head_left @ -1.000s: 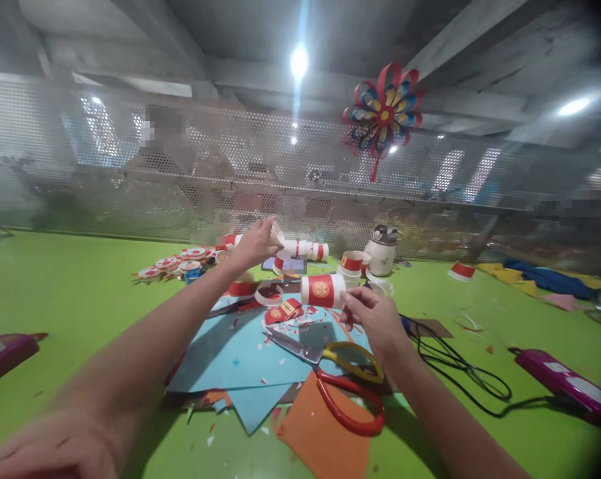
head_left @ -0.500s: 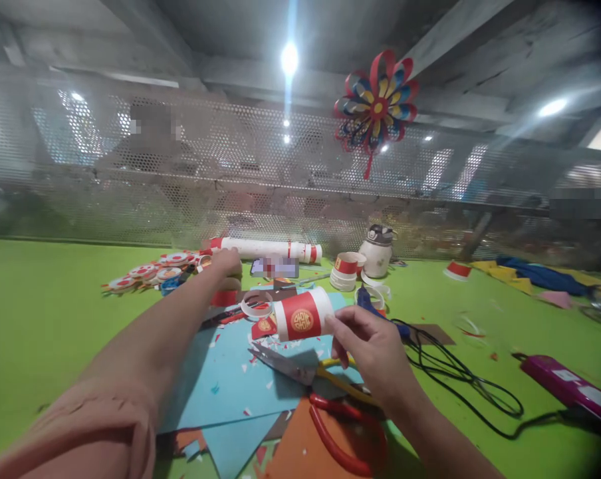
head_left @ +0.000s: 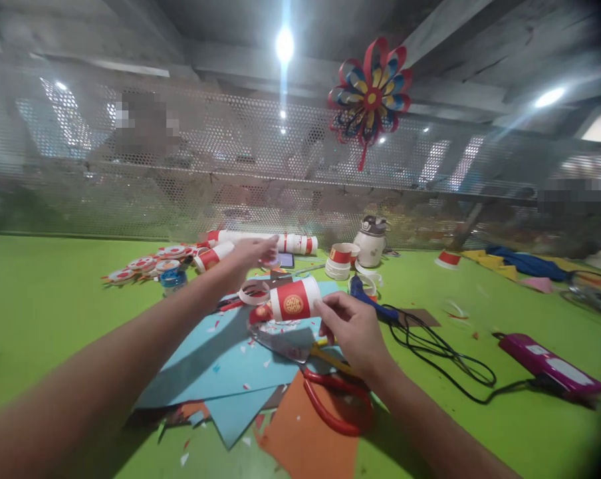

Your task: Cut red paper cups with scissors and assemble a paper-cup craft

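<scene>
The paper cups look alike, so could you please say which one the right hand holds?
The cup on its side, with its gold emblem facing the camera; the right hand pinches its end, unlike the others.

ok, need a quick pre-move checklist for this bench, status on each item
1. Cup in right hand: ok, the cup lies sideways in the fingers of the right hand.
2. Left hand empty: cannot tell, the left hand is blurred.
3. Scissors clear of right hand: not ok, the scissors lie partly beneath it.
4. Blue paper free of scraps: not ok, bits are scattered on the blue paper.
5. Glue gun cool: cannot tell, no heat cue on the glue gun.
6. Bottle upright: ok, the bottle stands.
</scene>
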`<state>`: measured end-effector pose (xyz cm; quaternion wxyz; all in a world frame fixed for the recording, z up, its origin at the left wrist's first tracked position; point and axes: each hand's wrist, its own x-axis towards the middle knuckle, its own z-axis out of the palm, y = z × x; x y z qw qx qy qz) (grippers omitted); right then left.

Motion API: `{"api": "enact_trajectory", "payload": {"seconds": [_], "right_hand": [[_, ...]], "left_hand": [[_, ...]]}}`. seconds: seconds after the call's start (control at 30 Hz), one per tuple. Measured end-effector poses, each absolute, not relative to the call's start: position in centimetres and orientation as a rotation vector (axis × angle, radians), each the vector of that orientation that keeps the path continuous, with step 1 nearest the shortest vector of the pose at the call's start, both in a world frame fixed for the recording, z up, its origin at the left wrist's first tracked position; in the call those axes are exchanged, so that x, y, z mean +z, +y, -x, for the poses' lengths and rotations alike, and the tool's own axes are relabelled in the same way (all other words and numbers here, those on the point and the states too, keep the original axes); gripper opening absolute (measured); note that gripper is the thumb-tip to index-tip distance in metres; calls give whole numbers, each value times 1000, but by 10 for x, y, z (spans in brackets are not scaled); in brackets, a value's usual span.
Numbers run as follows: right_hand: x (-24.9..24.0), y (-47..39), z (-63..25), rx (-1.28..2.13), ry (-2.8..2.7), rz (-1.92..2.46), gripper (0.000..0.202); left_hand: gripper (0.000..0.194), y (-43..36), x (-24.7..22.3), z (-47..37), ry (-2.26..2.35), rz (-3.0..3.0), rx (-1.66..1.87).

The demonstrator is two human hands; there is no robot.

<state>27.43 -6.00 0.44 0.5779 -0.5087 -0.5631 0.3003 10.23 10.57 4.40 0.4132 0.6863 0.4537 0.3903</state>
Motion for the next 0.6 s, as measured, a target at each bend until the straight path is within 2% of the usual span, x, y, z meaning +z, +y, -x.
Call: {"api": "enact_trajectory", "payload": {"seconds": [0.17, 0.33, 0.6], "right_hand": [[-2, -53, -274, 682, -1277, 1174, 26], [-6, -53, -265, 688, -1328, 1130, 27], [-5, -60, -264, 530, -1567, 1092, 16]], "left_hand": [[47, 20, 19, -117, 843, -1469, 861], [55, -9, 2, -108, 706, -1086, 1136], [28, -21, 8, -94, 557, -999, 1250]]}}
